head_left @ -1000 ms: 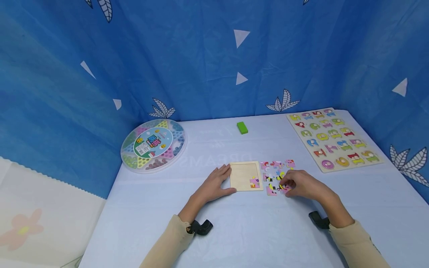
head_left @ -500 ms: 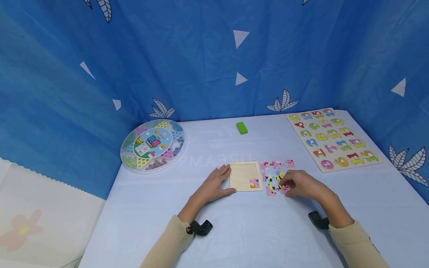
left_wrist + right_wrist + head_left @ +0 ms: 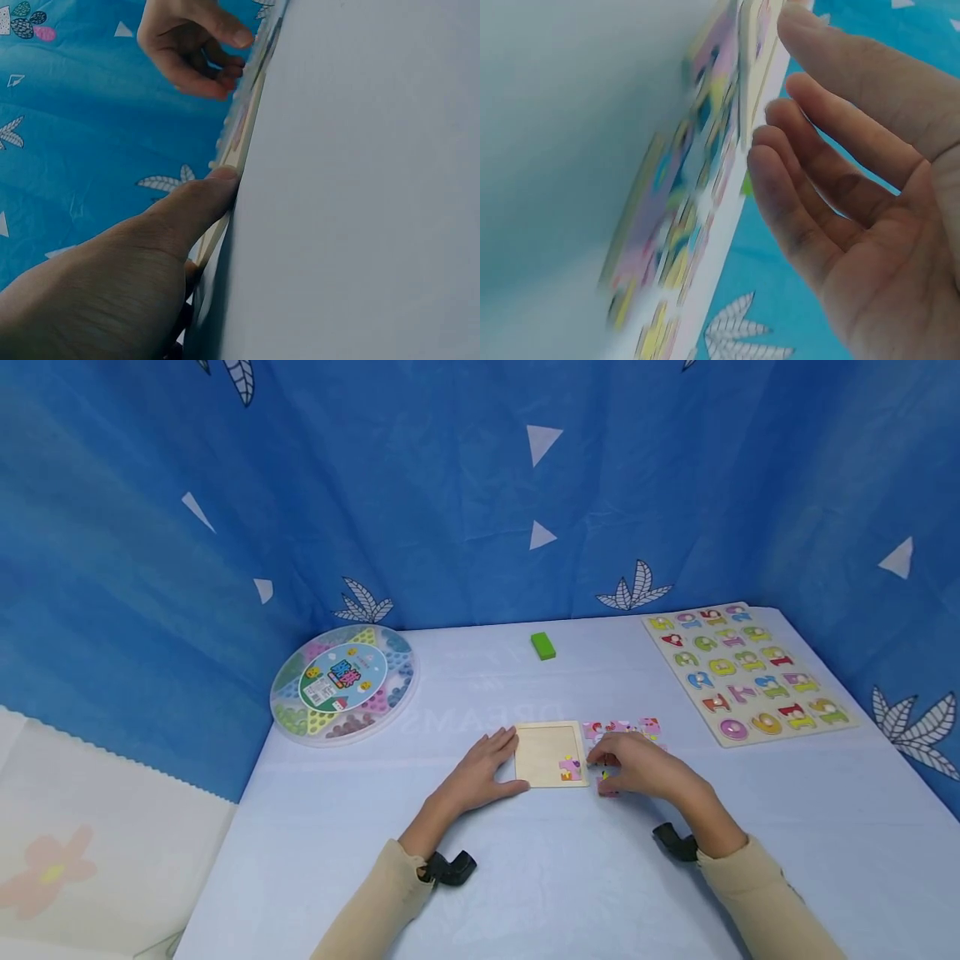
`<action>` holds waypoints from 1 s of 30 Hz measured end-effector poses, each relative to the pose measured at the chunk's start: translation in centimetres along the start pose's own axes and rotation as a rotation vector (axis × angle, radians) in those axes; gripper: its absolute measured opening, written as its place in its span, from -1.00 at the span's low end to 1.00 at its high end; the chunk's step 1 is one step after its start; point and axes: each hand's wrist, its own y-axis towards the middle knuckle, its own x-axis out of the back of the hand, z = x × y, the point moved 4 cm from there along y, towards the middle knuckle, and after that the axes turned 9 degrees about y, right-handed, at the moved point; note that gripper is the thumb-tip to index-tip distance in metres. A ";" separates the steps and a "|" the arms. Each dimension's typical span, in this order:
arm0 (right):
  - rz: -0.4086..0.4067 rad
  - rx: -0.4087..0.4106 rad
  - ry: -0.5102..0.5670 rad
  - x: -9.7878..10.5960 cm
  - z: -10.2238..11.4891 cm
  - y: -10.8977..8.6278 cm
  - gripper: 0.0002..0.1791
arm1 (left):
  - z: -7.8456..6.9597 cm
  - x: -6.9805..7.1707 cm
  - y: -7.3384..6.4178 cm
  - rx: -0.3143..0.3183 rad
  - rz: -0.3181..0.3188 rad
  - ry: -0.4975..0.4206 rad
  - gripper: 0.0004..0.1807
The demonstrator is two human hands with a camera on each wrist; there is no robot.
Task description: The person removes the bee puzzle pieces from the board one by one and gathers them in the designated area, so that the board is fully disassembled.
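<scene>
A square wooden puzzle tray (image 3: 536, 743) lies flat on the table, with a pink jigsaw piece (image 3: 571, 767) in its lower right corner. My left hand (image 3: 480, 774) rests against the tray's left side, fingers fairly straight; its thumb (image 3: 202, 199) touches the edge in the left wrist view. Over the loose jigsaw pieces (image 3: 648, 726) right of the tray hovers my right hand (image 3: 648, 767), hiding some of them. In the right wrist view its fingers (image 3: 776, 180) are loosely bent, the thumb stands apart, and nothing shows between them. One piece (image 3: 606, 786) lies by that thumb.
A round Chinese checkers set (image 3: 345, 685) lies at the back left. Near the back edge is a green block (image 3: 543, 646). A wooden number puzzle board (image 3: 750, 677) lies at the right. Blue cloth (image 3: 450, 485) hangs behind the white table (image 3: 525, 877).
My right hand has moved left from the right-hand loose pieces to those nearest the tray. The left hand and the tray have stayed in place.
</scene>
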 end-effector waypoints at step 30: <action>0.040 -0.037 -0.031 -1.6 1.9 3.4 -0.60 | -0.1 -0.2 0.0 0.011 -0.009 0.009 -0.06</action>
